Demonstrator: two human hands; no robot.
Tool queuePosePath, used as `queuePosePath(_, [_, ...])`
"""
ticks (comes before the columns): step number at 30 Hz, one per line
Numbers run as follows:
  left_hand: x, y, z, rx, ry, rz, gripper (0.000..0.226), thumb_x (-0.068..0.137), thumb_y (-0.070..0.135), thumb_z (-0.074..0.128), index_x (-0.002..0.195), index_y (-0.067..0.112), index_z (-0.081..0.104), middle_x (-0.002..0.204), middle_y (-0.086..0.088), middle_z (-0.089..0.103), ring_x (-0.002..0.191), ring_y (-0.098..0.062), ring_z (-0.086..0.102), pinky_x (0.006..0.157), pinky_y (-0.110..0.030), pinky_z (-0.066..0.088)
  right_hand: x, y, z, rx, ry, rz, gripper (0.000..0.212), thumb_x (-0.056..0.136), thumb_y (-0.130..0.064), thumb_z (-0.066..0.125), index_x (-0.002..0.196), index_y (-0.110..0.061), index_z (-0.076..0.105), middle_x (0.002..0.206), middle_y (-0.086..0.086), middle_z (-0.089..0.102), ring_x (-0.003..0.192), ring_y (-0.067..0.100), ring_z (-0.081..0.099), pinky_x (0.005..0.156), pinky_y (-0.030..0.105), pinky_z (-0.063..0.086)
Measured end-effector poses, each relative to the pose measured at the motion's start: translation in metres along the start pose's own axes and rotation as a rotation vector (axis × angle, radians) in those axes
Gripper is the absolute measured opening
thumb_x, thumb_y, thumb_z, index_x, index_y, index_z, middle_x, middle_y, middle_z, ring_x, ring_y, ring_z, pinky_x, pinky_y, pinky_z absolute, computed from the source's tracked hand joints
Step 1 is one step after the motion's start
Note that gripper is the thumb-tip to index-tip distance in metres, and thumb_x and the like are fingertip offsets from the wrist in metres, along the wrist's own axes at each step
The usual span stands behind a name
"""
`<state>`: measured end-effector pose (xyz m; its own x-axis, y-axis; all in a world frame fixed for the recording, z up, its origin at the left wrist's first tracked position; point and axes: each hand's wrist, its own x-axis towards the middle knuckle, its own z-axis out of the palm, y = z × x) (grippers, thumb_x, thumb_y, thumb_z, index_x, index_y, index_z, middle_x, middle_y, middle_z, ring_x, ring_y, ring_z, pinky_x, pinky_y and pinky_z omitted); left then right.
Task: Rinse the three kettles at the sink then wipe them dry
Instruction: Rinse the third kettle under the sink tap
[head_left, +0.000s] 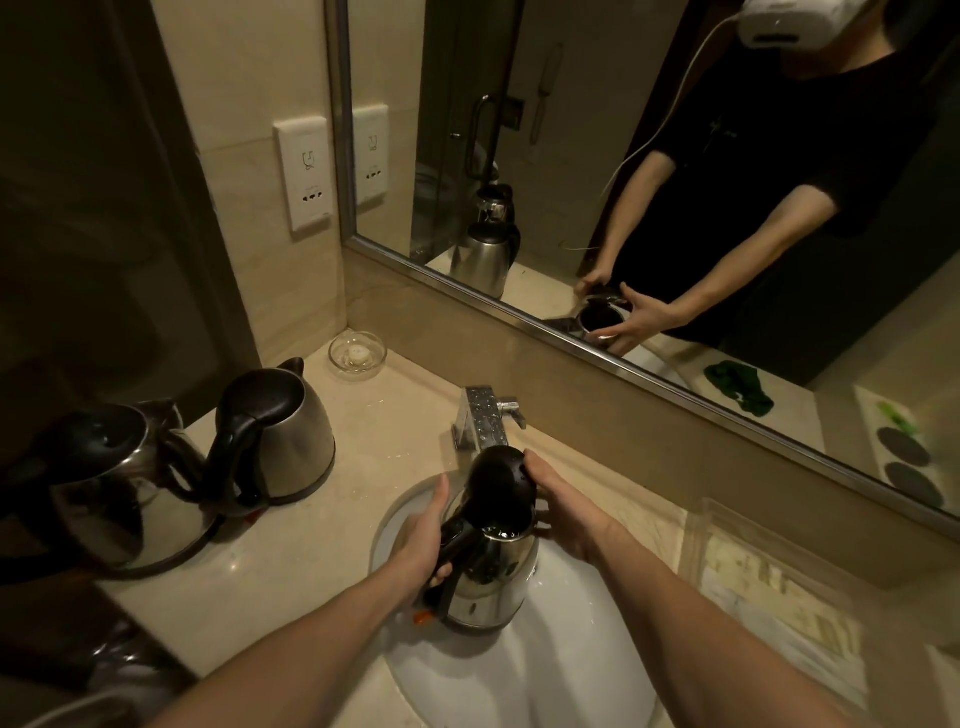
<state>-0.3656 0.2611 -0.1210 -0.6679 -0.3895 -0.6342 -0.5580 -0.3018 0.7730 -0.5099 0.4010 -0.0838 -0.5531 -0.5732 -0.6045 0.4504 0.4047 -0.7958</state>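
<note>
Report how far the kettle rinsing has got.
In hand: one kettle is over the sink below the faucet, the left hand on its handle, the right hand on the open lid. Nothing looks finished: two kettles stand on the counter to the left; whether they are rinsed is unclear. Wiping remains; a green cloth shows only in the mirror.
</note>
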Motion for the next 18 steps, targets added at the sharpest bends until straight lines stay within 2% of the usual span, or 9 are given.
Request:
queuePosePath(2, [-0.006, -0.002, -0.002, -0.014, 0.007, -0.001, 0.088, 0.058, 0.099, 0.029, 0.057, 0.014, 0.051, 0.051, -0.005, 0.052, 0.037, -0.016, 0.045, 0.038, -0.022, 0.032, -0.007, -0.001, 0.003, -0.032, 0.029, -0.001, 0.099, 0.059, -0.078, 0.067, 0.144, -0.038, 0.037, 0.142, 0.006, 0.041, 0.126, 0.034, 0.042, 0.106, 0.051, 0.032])
queuePosePath(5, [-0.018, -0.003, -0.008, -0.044, 0.028, 0.025, 0.087, 0.057, 0.099, 0.031, 0.058, 0.014, 0.054, 0.055, -0.006, 0.055, 0.043, -0.018, 0.049, 0.041, -0.023, 0.034, -0.016, -0.002, 0.009, -0.065, 0.082, -0.015, 0.071, 0.076, -0.069, 0.060, 0.139, -0.043, 0.040, 0.136, 0.004, 0.044, 0.118, 0.029, 0.045, 0.108, 0.052, 0.031])
queuePosePath(9, [-0.031, -0.004, -0.021, -0.050, 0.073, 0.062, 0.085, 0.072, 0.093, 0.029, 0.072, 0.014, 0.061, 0.069, -0.010, 0.066, 0.069, -0.025, 0.063, 0.051, -0.025, 0.044, -0.025, -0.004, 0.021, -0.059, 0.135, -0.067, 0.041, 0.091, -0.048, 0.057, 0.131, -0.042, 0.049, 0.124, 0.001, 0.051, 0.100, 0.021, 0.053, 0.105, 0.050, 0.036])
queuePosePath(11, [-0.037, -0.005, -0.030, -0.060, 0.064, 0.068, 0.092, 0.071, 0.094, 0.027, 0.083, 0.011, 0.067, 0.079, -0.013, 0.071, 0.082, -0.027, 0.068, 0.061, -0.027, 0.047, -0.027, -0.003, 0.029, -0.076, 0.155, -0.093, 0.037, 0.092, -0.043, 0.059, 0.129, -0.043, 0.053, 0.122, -0.001, 0.055, 0.104, 0.023, 0.054, 0.107, 0.053, 0.034])
queuePosePath(12, [-0.041, -0.005, -0.034, -0.066, 0.062, 0.067, 0.096, 0.066, 0.096, 0.027, 0.080, 0.010, 0.067, 0.080, -0.014, 0.070, 0.082, -0.028, 0.067, 0.064, -0.028, 0.047, -0.027, -0.003, 0.035, -0.081, 0.162, -0.109, 0.035, 0.092, -0.040, 0.060, 0.127, -0.043, 0.055, 0.123, -0.001, 0.057, 0.108, 0.025, 0.054, 0.108, 0.055, 0.033])
queuePosePath(14, [-0.050, -0.006, -0.044, -0.074, 0.083, 0.068, 0.091, 0.066, 0.096, 0.026, 0.066, 0.012, 0.062, 0.076, -0.015, 0.066, 0.073, -0.027, 0.063, 0.059, -0.027, 0.045, -0.028, -0.003, 0.046, -0.074, 0.159, -0.140, 0.033, 0.093, -0.033, 0.060, 0.125, -0.042, 0.057, 0.127, 0.003, 0.058, 0.113, 0.028, 0.054, 0.106, 0.054, 0.036])
queuePosePath(16, [-0.057, -0.008, -0.053, -0.090, 0.104, 0.072, 0.085, 0.078, 0.089, 0.026, 0.061, 0.012, 0.055, 0.066, -0.011, 0.062, 0.057, -0.019, 0.058, 0.049, -0.023, 0.041, -0.028, -0.004, 0.059, -0.070, 0.144, -0.172, 0.036, 0.096, -0.023, 0.057, 0.129, -0.037, 0.056, 0.129, 0.009, 0.056, 0.116, 0.029, 0.053, 0.102, 0.050, 0.041])
queuePosePath(18, [-0.066, -0.010, -0.063, -0.115, 0.129, 0.084, 0.081, 0.085, 0.084, 0.027, 0.057, 0.012, 0.049, 0.052, -0.005, 0.054, 0.041, -0.016, 0.051, 0.041, -0.022, 0.037, -0.032, -0.005, 0.074, -0.066, 0.136, -0.207, 0.038, 0.097, -0.018, 0.055, 0.132, -0.032, 0.054, 0.130, 0.013, 0.054, 0.116, 0.028, 0.053, 0.091, 0.041, 0.048])
